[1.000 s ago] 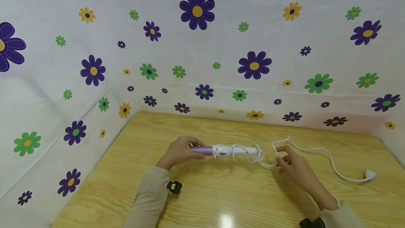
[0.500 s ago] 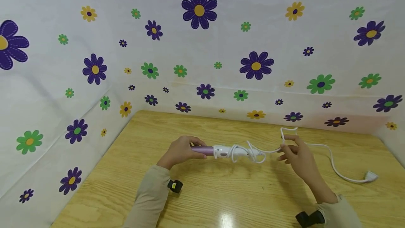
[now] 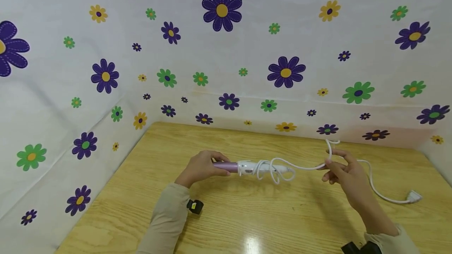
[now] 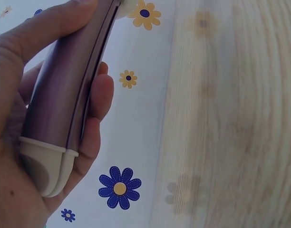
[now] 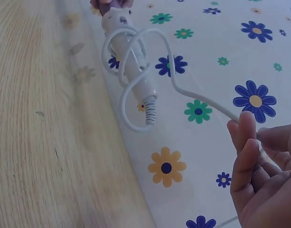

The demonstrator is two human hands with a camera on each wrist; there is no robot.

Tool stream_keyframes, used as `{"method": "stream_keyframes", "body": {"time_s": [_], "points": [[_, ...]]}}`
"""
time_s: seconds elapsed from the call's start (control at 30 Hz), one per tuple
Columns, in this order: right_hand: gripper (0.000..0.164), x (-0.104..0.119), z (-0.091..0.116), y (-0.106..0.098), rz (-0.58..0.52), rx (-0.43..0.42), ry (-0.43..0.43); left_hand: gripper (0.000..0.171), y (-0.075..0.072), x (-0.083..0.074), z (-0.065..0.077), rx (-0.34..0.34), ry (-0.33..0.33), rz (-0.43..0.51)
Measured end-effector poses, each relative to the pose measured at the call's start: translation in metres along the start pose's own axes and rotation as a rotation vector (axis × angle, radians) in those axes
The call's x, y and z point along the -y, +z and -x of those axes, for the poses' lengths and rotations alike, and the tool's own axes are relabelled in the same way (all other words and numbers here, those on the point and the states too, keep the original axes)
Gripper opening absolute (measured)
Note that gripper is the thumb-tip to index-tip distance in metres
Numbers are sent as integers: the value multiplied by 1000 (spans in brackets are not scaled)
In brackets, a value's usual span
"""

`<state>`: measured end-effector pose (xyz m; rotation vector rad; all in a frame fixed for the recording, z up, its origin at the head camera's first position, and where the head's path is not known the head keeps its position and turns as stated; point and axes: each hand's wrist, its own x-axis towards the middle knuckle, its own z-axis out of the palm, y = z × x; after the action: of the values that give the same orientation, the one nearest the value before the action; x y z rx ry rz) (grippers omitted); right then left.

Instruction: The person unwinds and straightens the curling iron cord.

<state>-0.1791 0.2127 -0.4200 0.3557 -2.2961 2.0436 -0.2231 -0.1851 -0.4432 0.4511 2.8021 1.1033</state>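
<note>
A hair iron with a purple barrel [image 4: 69,80] and a white handle [image 5: 131,69] is held level above the table. My left hand [image 3: 203,169] grips the purple end, fingers and thumb curled round it; the pale tip [image 4: 45,166] lies against the palm. The white cord [image 3: 303,167] is looped loosely round the handle, and its stretch from there runs to my right hand [image 3: 351,175]. Thumb and fingers of that hand pinch the cord, with a short bend standing up above them. Past the hand, the cord trails to a white plug [image 3: 414,196] on the table.
The wooden table [image 3: 247,214] carries the plug end of the cord. A white flower-print sheet [image 3: 226,50] stands along its back and left edges. Black wrist cameras sit on both sleeves, the left camera [image 3: 195,206] near the tabletop.
My right hand has moved right and slightly up with the cord, drawing it out straighter from the handle. The loops on the handle have shifted and loosened. My left hand keeps its place.
</note>
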Motion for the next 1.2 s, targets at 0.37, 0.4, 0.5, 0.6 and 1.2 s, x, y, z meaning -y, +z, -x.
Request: {"method": "stream_keyframes", "body": {"time_s": [0.37,0.4,0.5,0.6,1.2], "points": [[29,-1,12,-21,-33,144,8,35,1,3,0,-22,-40,12],[30,-2,13,-23,-30,162,9,35,1,4,0,-25,-42,12],[32,-6,15,-30,-16,212,19,35,0,3,1,-34,-52,11],[34,-10,16,-37,-1,248,26,35,-1,1,2,-38,-62,18],[37,-51,16,-67,232,349,144,34,-3,-1,3,-71,-77,25]]}}
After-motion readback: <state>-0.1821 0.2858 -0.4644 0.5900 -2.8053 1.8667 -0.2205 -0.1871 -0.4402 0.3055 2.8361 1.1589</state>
